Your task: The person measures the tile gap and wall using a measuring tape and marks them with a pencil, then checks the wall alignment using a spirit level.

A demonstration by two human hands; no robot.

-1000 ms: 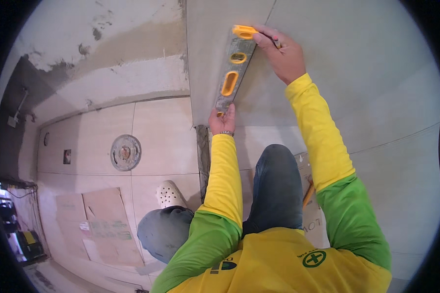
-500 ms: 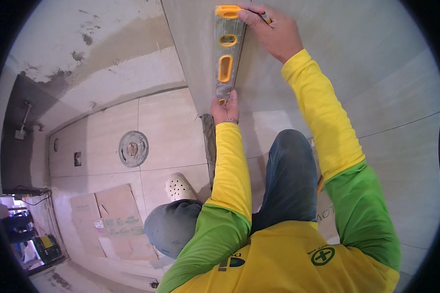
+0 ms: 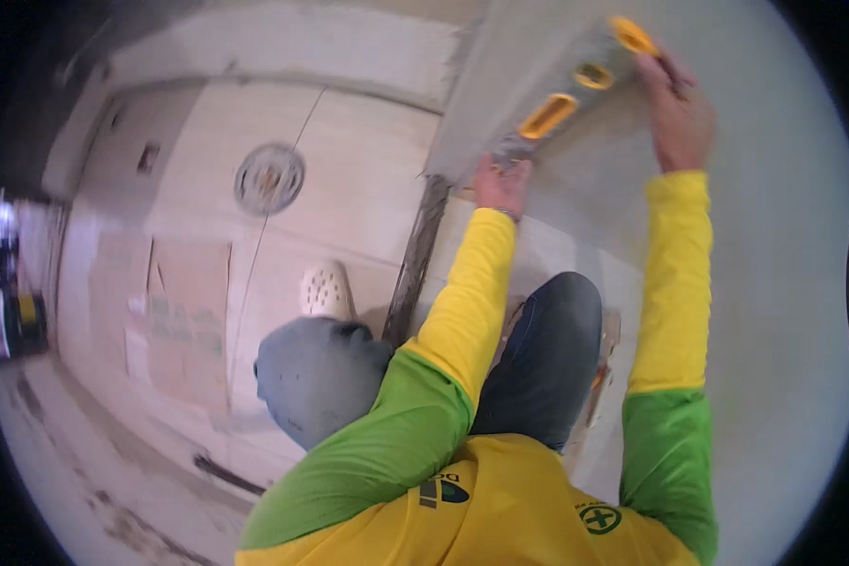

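Observation:
A grey spirit level (image 3: pixel 575 92) with yellow end caps and openings lies slanted against a large grey wall tile (image 3: pixel 764 217). Its lower end is gripped by my left hand (image 3: pixel 502 187), fingers closed round the edge. At the upper end, my right hand (image 3: pixel 681 115) pinches the level near its yellow cap. The slim pen-like thing seen in the right hand earlier cannot be made out now, as the picture is blurred.
A dark raised strip (image 3: pixel 417 259) runs along the floor beside my left arm. To the left are a round drain cover (image 3: pixel 270 179), flat cardboard (image 3: pixel 189 311) and my light clog (image 3: pixel 326 291). A dark machine (image 3: pixel 14 325) stands at the far left.
My view has turned, and the level now appears tilted to the right instead of nearly upright. Both hands have stayed on it and appear farther right.

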